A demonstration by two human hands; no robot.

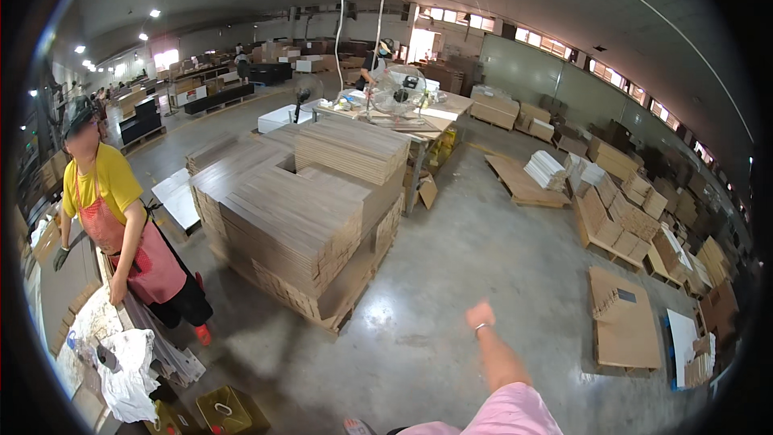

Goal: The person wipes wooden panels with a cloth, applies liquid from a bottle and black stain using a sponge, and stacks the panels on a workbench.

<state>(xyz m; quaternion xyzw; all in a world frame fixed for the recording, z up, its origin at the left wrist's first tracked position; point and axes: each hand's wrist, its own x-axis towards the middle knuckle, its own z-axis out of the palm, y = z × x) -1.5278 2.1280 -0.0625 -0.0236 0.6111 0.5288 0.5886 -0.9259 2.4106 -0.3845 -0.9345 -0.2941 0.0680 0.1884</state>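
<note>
My right hand [481,316] is held out over the grey concrete floor [435,274], below a pink sleeve and a thin bracelet at the wrist. Motion smears its fingers, so their pose is unclear, and no object shows in it. Left of it stands the nearest load, a big stack of grey-brown wood-grain boards [294,209] on a wooden pallet [342,314]. The boards lie flat in several piles of uneven height, apart from my hand. My left hand is outside the picture.
At left, a person in a yellow shirt and red apron [133,250] leans on a cluttered workbench. Yellow-brown cans [229,411] stand at the lower left. Behind the stack are a worktable [451,105], a fan [400,95] and another person. Pallets with cardboard [624,330] line the right.
</note>
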